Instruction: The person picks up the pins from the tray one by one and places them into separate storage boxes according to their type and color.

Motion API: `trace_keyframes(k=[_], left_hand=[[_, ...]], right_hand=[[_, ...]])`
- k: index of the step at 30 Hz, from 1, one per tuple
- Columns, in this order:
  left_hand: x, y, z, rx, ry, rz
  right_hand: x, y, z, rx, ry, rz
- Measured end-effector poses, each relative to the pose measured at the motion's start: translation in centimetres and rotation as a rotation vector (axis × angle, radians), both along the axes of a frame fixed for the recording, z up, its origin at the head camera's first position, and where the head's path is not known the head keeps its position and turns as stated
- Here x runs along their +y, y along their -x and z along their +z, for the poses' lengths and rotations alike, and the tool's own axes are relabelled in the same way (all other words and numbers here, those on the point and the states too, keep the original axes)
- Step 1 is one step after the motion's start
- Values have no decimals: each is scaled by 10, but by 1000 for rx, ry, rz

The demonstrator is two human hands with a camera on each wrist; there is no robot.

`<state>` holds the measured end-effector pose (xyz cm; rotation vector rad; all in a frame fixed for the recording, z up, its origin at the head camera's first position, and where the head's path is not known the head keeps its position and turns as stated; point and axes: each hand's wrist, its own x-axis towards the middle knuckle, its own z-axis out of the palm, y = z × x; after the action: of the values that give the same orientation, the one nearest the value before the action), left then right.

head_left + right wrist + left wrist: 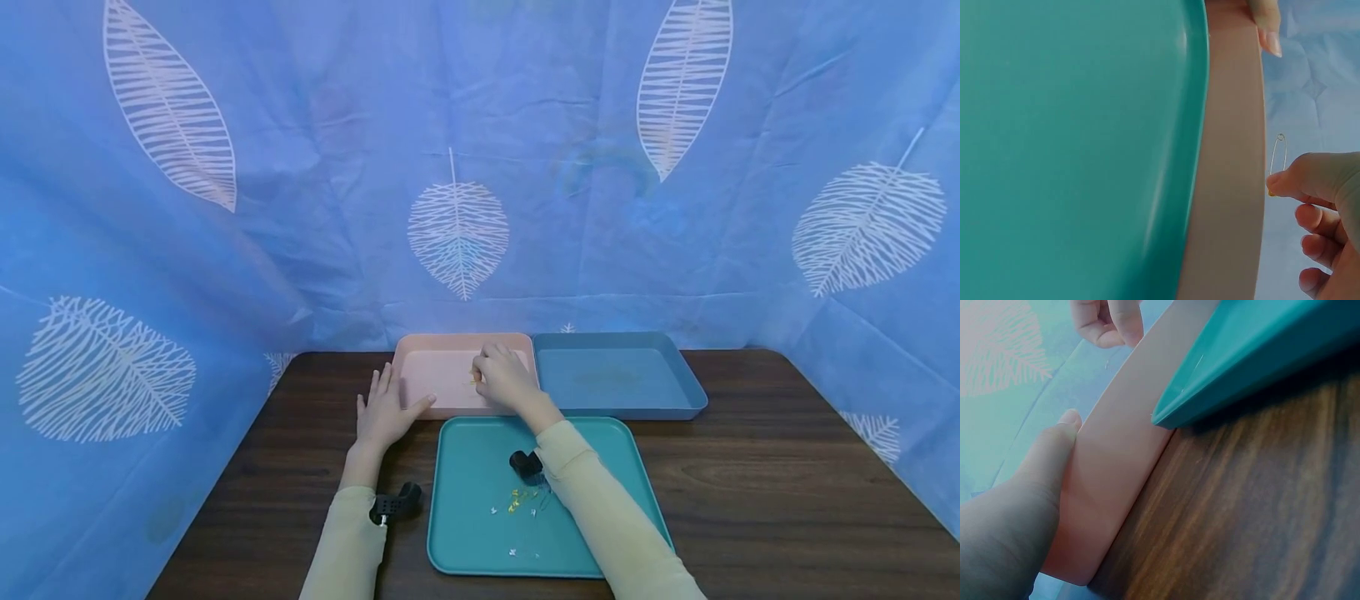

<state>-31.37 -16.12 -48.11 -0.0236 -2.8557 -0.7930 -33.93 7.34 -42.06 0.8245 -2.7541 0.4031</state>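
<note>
Between thumb and fingertip my right hand [506,379] pinches a small gold-coloured safety pin [1280,137], its coil end pointing away from the grip. That hand is over the pink tray [435,367]. My left hand [384,414] rests with spread fingers at the pink tray's left end, its thumb touching the near rim. Closer to me lies a teal tray [472,450], with small yellow pieces [513,504] and tiny pale pieces [512,552] scattered on it. Their exact kind is too small to tell. My right forearm crosses over this tray and hides part of it.
A blue tray [615,375] stands against the pink tray's right side. All three trays are on a dark wooden table [772,467]. Behind it hangs a blue curtain [337,208] with white leaf prints. Each wrist wears a black camera [405,498].
</note>
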Motion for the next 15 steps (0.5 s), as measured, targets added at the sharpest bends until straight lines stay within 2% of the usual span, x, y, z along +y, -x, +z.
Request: trace_keyframes(k=[15], left_hand=[[2,-3,3,-3,-9,6]], right_hand=[[-11,14,-5,-64,-48,-21]])
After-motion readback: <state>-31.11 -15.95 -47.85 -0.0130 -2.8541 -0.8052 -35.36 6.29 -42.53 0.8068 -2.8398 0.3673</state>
